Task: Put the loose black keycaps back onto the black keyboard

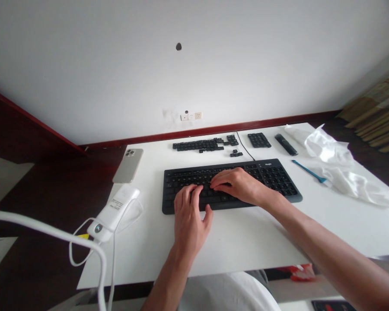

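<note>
The black keyboard (272, 179) lies flat on the white worktop (246, 235), near its front edge, and the worktop stands against a white wall (181, 73). At the right end, a crumpled white plastic wrap (330, 149) is lying, and at the left edge a smartphone (128, 165) is placed with its pale back upward, just above a white battery pack (113, 211) with a white cable. Behind the keyboard, loose black keycaps (202, 145) are laid in rows, and a smaller group of black keycaps (259, 140) is set to the right of them. Further right, a dark bar-shaped case (285, 144) and a slender blue tool (307, 171) are lying. The left hand (189, 220) is resting over the left part of the keys, and the right hand (238, 185) is just beside it, over the middle part. Both are spread with curved fingers, and nothing is seen pinched. Pressure on the keys is judged best given straight downward by the fingertips, with the keyboard kept from sliding.
</note>
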